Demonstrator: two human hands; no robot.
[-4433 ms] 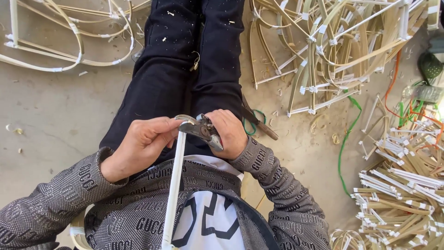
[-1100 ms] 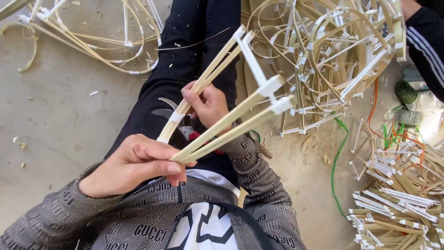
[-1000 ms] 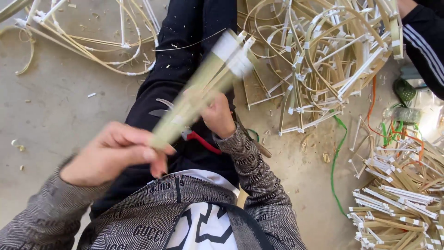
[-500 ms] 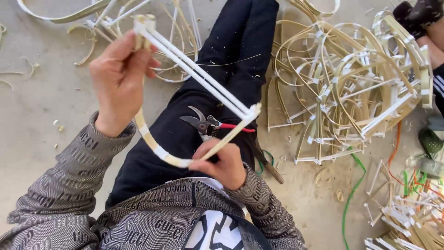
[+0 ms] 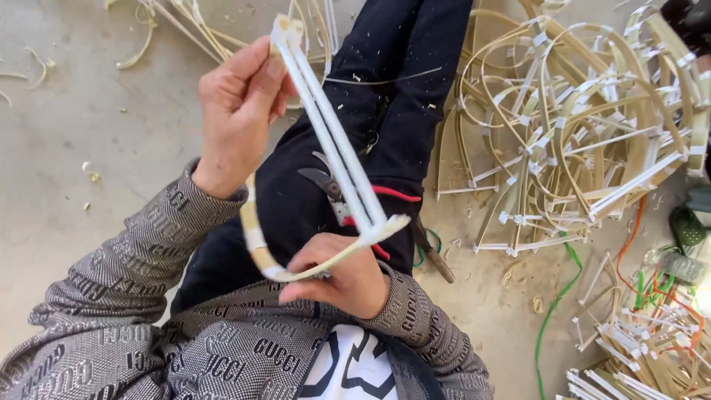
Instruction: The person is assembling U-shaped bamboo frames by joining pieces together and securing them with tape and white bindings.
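Observation:
My left hand (image 5: 238,111) is raised and pinches the top end of a bamboo strip frame (image 5: 333,144) wrapped in white tape. The frame's straight doubled strips slant down to the right, and a curved strip loops back under them. My right hand (image 5: 342,275) grips the lower curved part close to my chest. A pair of pliers with red handles (image 5: 342,204) lies on my lap, on the dark trousers, behind the frame.
A big heap of finished taped bamboo frames (image 5: 578,126) lies on the floor to the right. More strips and frames (image 5: 644,355) lie at the lower right with green and orange cords (image 5: 552,318). Loose bamboo strips (image 5: 170,22) lie at the upper left on the concrete floor.
Earlier both hands worked the pliers on a strip; the pliers were then laid on my lap. The frame was swung up, and my left hand now holds its top end higher.

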